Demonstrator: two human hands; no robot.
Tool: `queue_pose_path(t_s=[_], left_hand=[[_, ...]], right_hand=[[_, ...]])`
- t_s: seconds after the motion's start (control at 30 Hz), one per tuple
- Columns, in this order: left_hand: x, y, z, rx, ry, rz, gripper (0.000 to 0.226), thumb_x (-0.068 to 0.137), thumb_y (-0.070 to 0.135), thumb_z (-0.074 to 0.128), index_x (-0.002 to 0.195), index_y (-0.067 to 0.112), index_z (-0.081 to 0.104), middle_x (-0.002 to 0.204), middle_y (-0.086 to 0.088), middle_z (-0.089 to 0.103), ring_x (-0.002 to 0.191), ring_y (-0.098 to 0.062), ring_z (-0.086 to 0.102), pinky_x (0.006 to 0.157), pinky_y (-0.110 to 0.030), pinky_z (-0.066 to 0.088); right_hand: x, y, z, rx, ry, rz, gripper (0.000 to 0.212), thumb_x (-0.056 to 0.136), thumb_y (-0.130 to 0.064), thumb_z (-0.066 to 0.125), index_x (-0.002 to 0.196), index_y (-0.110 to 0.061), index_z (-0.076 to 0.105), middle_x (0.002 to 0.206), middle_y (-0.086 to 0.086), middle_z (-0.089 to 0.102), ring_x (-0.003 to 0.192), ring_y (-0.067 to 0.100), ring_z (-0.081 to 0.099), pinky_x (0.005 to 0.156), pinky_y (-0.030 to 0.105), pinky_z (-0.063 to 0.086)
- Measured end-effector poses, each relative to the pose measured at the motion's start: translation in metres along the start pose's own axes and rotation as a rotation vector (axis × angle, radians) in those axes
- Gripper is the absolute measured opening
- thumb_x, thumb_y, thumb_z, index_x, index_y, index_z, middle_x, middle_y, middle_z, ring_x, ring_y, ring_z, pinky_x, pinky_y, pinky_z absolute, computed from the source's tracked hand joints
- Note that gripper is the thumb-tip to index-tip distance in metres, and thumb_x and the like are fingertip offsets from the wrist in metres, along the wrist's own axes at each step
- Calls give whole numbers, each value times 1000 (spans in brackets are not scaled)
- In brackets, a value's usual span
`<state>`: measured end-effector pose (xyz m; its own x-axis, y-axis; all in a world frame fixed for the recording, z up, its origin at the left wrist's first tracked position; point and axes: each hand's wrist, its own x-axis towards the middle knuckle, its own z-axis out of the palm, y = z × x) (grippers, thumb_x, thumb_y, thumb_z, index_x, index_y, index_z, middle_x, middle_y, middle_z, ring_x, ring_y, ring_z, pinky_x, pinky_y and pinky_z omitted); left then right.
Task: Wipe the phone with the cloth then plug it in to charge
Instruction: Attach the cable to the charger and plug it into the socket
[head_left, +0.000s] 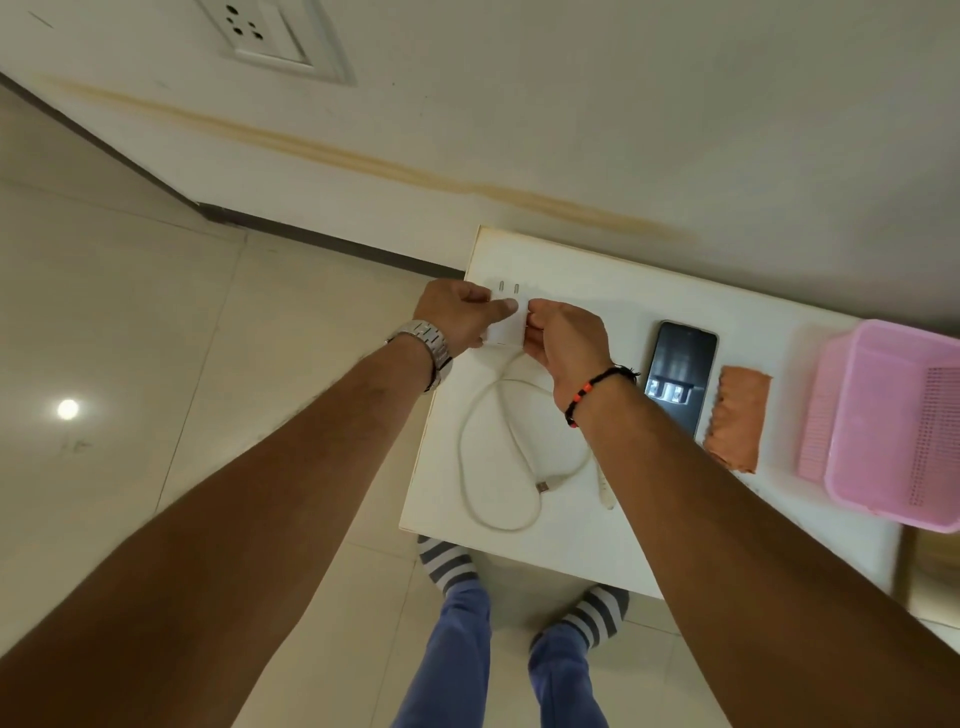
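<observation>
A white charger adapter (506, 325) with two metal prongs pointing toward the wall is held above the white table (571, 545). My left hand (460, 312) grips its left side and my right hand (563, 338) pinches its right edge. A white cable (470, 415) lies looped on the table below my hands, its USB plug (542, 487) free. The dark phone (680, 374) lies face up to the right, and the orange cloth (737, 415) lies beside it.
A pink plastic basket (893, 415) sits at the table's right end. A wall socket plate (270, 36) is high on the wall at upper left. Tiled floor and my striped socks (447, 564) show below the table edge.
</observation>
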<state>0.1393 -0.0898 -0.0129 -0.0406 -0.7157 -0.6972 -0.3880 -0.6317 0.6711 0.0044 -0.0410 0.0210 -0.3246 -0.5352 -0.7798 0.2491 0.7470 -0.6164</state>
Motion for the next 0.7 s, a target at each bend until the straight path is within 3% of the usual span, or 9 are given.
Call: queue_pose_path(t_s=[0.07, 0.13, 0.2, 0.3, 0.4, 0.5, 0.6, 0.7], left_hand=[[-4, 6, 2, -44, -36, -15, 35, 75, 38, 89, 97, 22, 67, 102, 1, 72, 89, -16, 73, 59, -23, 59], [-10, 11, 8, -112, -83, -30, 32, 78, 35, 88, 99, 22, 67, 108, -5, 73, 93, -21, 74, 64, -29, 62], [-16, 15, 16, -187, -126, -39, 33, 82, 30, 85, 106, 16, 66, 111, -12, 73, 91, -25, 77, 67, -35, 64], [-28, 21, 28, -250, -139, -25, 26, 84, 25, 84, 100, 12, 69, 108, -12, 75, 88, -24, 78, 71, -38, 65], [-39, 25, 39, -307, -146, -26, 23, 86, 21, 82, 100, 6, 71, 113, -16, 74, 100, -30, 76, 78, -43, 65], [-49, 28, 48, -368, -157, -38, 25, 88, 18, 80, 106, 4, 70, 117, -19, 74, 103, -32, 75, 80, -43, 64], [-57, 28, 54, -418, -154, -42, 25, 89, 17, 79, 107, 3, 69, 117, -21, 74, 105, -34, 75, 81, -43, 63], [-64, 27, 60, -432, -147, -57, 26, 90, 16, 78, 110, 2, 68, 120, -23, 72, 109, -36, 73, 88, -49, 62]], right_hand=[[-5, -2, -8, 73, -25, -4, 22, 92, -1, 52, 102, -4, 72, 112, 21, 72, 105, 35, 70, 93, 44, 58], [-13, -5, -18, 138, -67, -17, 22, 93, -1, 52, 97, -9, 72, 109, 18, 74, 101, 30, 72, 88, 37, 61], [-20, -6, -30, 166, -91, -54, 22, 93, -1, 54, 98, -10, 73, 109, 16, 74, 101, 28, 73, 88, 35, 61], [-27, 3, -54, 88, -58, -131, 22, 92, -5, 60, 109, -11, 72, 108, 11, 74, 99, 25, 72, 89, 37, 61], [-37, 31, -82, -299, 1, -320, 18, 90, -10, 63, 104, -16, 73, 99, 1, 75, 93, 18, 71, 90, 38, 60], [-51, 71, -105, -758, -87, -472, 21, 82, -11, 67, 99, -24, 70, 95, -8, 69, 87, 12, 65, 83, 34, 58], [-62, 109, -114, -1077, -255, -451, 34, 82, -15, 68, 112, -30, 64, 110, -7, 60, 100, 14, 59, 89, 33, 54], [-62, 133, -115, -1268, -288, -526, 39, 87, -14, 66, 123, -26, 60, 122, -1, 56, 111, 20, 57, 93, 34, 54]])
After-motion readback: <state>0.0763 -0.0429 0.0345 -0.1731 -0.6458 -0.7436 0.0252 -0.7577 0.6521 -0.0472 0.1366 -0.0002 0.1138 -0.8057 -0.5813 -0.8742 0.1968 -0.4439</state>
